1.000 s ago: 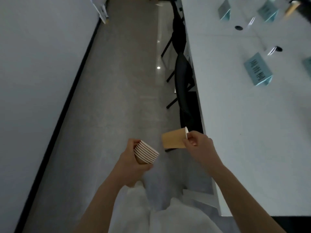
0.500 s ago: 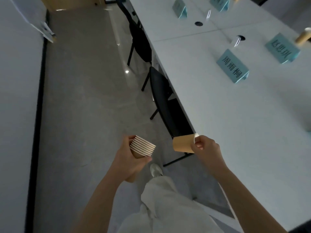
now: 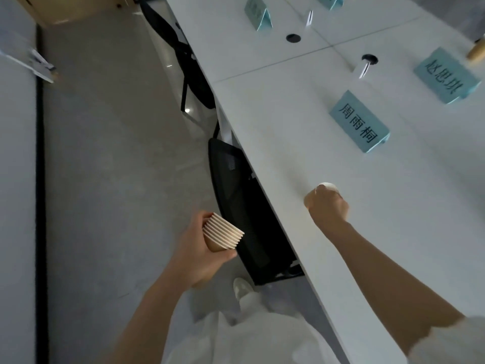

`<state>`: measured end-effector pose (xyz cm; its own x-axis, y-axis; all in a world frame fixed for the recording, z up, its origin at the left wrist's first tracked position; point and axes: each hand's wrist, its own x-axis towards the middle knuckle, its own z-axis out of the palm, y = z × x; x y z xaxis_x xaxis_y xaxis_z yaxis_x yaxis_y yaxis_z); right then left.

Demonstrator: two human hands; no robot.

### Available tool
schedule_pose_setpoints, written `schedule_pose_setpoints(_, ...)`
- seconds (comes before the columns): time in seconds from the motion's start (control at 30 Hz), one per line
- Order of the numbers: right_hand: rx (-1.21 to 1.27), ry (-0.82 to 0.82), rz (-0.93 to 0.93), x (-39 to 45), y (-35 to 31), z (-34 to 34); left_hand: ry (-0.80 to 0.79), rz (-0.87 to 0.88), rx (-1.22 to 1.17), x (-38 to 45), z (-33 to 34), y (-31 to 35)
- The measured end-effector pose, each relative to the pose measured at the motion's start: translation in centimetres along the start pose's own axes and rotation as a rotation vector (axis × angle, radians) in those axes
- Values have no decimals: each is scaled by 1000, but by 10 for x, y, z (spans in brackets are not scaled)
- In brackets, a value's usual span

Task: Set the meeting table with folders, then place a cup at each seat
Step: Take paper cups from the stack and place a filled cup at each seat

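Note:
My left hand (image 3: 199, 256) grips a stack of several nested brown paper cups (image 3: 221, 235), held over the floor beside the table. My right hand (image 3: 329, 204) is closed around a single brown paper cup (image 3: 309, 199), whose white rim shows above my fingers, over the white meeting table (image 3: 288, 122) near its left edge. Whether the cup touches the tabletop is hidden by my hand. A teal name card (image 3: 359, 122) stands farther in at this seat. No folders are in view.
A black mesh chair (image 3: 236, 206) is tucked under the table edge between my hands; another black chair (image 3: 191, 67) stands further along. More teal name cards (image 3: 446, 74) (image 3: 257, 13) and round cable holes (image 3: 293, 38) mark the table. A brown cup (image 3: 476, 55) shows at the far right.
My right hand has carried the single cup from over the chair to above the tabletop and turned it upright. The view swung toward the table. The left hand keeps the stack.

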<state>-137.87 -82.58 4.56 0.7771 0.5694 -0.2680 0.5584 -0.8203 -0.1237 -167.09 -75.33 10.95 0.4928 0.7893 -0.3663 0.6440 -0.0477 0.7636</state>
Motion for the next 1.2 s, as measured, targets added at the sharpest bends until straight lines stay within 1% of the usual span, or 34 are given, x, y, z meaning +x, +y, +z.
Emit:
schedule_pose_setpoints(0.1,-132,-41,-79,12,0,10,-19,-12,13,13,-3,0)
schedule_pose_setpoints(0.17,-125,-16,-94,16,-2,11,-37,-21,14,21,-6,-1)
schedule_pose_setpoints(0.23,-91,28,-73,20,-4,10,-47,-23,12,28,-10,-1)
schedule_pose_setpoints(0.33,-127,-2,-9,24,-6,4,-53,-12,16,39,-16,2)
schedule_pose_setpoints(0.43,-69,-5,33,18,-23,-12,-77,-5,20,50,-23,5)
schedule_pose_setpoints(0.5,19,-28,-34,13,-46,-24,-93,-3,22,57,-29,9)
schedule_pose_setpoints(0.57,197,-108,-161,6,-77,-30,-108,-9,16,68,-37,9)
schedule_pose_setpoints(0.67,604,-327,-244,-7,-129,-41,-132,-12,17,86,-52,6)
schedule_pose_setpoints(0.73,702,-483,-356,-17,-163,-48,-141,-11,19,99,-64,0)
schedule_pose_setpoints(0.8,716,-610,-429,-22,-198,-47,-155,-7,14,115,-82,-11)
schedule_pose_setpoints(0.83,699,-644,-451,-24,-207,-46,-158,-1,14,120,-86,-13)
schedule_pose_setpoints(1.0,669,-666,-443,-17,-282,-27,-165,49,50,157,-149,-46)
schedule_pose_setpoints(1.2,626,-655,-480,-8,-386,-17,-125,36,21,197,-231,-90)
